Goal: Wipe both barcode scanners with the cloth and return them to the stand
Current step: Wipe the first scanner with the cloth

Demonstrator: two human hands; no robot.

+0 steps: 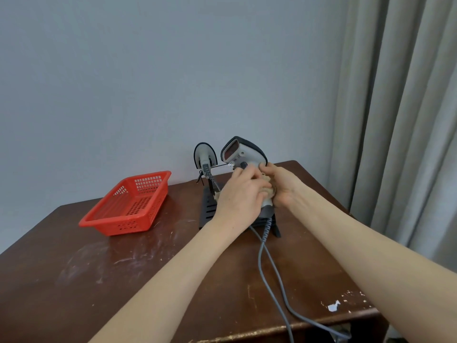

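We count barcode scanners: 2, near scanner [243, 151] and far scanner [205, 154]. Cloth [268, 188]: 1. Stand [210, 209]: 1. Red basket [123, 225]: 1. Grey cables [259, 263]: 2. Table [123, 280]: 1. Curtain [395, 120]: 1. Hands we log: 2, left hand [237, 196], right hand [282, 186].

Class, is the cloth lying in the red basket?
No, the left hand holds the cloth against the raised scanner gripped by the right hand.

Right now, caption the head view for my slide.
Right hand grips one scanner, left hand presses the cloth to its handle; other scanner hangs on the stand.
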